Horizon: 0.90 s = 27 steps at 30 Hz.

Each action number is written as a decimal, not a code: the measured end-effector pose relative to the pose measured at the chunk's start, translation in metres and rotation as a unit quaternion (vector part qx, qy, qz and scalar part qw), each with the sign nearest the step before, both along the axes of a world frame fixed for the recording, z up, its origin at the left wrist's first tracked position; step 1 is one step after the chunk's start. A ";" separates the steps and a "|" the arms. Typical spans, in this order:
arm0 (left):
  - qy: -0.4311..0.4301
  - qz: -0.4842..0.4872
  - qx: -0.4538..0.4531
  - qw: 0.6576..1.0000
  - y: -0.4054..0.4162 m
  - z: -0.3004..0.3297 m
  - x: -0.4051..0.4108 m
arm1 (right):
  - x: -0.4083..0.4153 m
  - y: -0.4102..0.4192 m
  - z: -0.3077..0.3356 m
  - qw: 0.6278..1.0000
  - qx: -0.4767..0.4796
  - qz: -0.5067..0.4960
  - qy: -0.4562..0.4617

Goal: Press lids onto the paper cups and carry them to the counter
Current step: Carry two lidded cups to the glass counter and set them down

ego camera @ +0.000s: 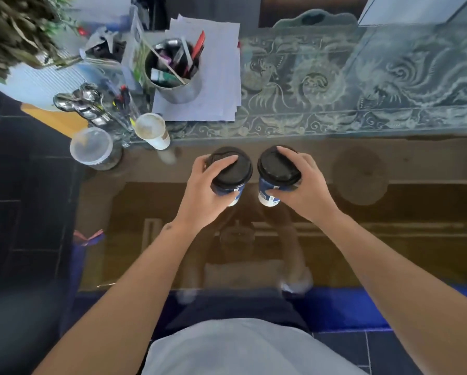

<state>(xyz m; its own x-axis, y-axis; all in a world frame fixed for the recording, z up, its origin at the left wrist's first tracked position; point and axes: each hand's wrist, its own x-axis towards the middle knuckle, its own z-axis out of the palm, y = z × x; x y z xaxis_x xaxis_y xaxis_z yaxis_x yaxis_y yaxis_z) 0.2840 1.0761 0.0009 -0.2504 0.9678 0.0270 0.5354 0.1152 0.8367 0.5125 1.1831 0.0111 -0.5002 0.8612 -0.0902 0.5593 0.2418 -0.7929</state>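
Note:
Two blue-and-white paper cups stand side by side over the glass table top, each wearing a black plastic lid. My left hand (199,189) wraps the left cup (231,189), with fingers lying over its black lid (233,169). My right hand (301,185) grips the right cup (266,194), thumb on the cup wall and fingers curled over its lid (278,169). Whether the cups rest on the glass or hang just above it I cannot tell.
At the back left stand an open white cup (152,129), a clear plastic tub (91,147), a metal holder of pens (174,69) on papers, spoons (83,102) and a plant (15,31). A carved stone panel (362,85) runs along the far side.

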 end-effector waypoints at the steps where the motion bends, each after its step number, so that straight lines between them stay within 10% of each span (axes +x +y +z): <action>1: -0.002 0.008 0.003 1.000 0.004 -0.004 0.001 | -0.001 0.004 -0.004 1.000 0.000 0.000 0.008; 27: 0.071 -0.003 0.072 0.995 0.000 -0.019 0.005 | 0.015 -0.001 -0.020 0.997 0.060 -0.013 -0.049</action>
<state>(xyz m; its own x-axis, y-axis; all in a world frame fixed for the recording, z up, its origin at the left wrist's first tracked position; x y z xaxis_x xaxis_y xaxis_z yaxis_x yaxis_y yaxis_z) 0.2889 1.0756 -0.0182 -0.2294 0.9525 0.2002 0.6493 -0.0035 0.7605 0.5273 1.1820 -0.0093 -0.4720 0.8810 -0.0332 0.6399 0.3164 -0.7003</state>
